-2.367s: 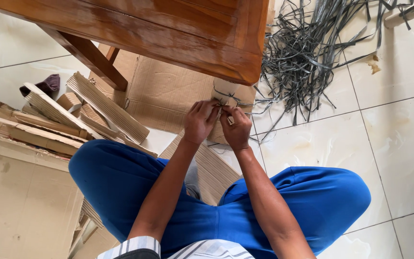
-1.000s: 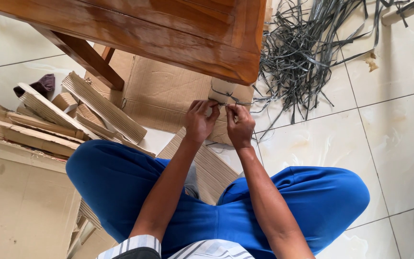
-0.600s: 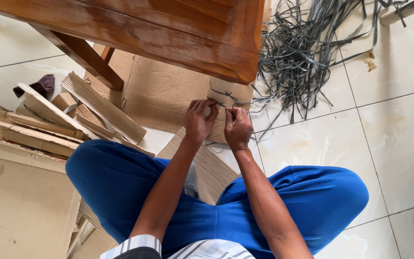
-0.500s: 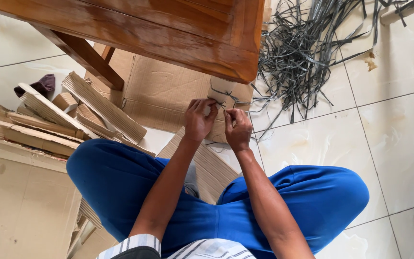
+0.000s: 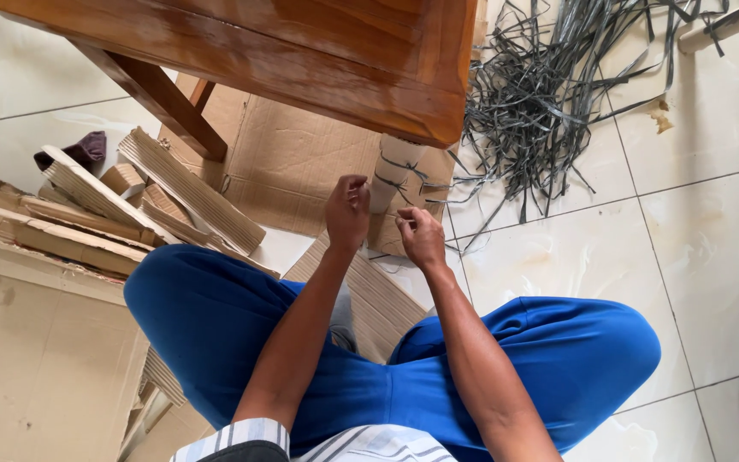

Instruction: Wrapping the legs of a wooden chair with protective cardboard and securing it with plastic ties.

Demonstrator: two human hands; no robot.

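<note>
Both hands are pinching grey plastic strap ends beside the cardboard-wrapped wooden table leg: left hand, right hand. Judging by the loose loop, the tie may be slackening, letting the wrap slide.

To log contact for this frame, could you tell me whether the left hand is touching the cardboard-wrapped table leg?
Apart. In the head view the left hand is closed, with brown cardboard showing between its knuckles and the cardboard-wrapped table leg.

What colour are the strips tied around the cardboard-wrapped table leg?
Dark grey, matching the loose strip pile on the floor. The strips on the leg show best in the head view.
</note>
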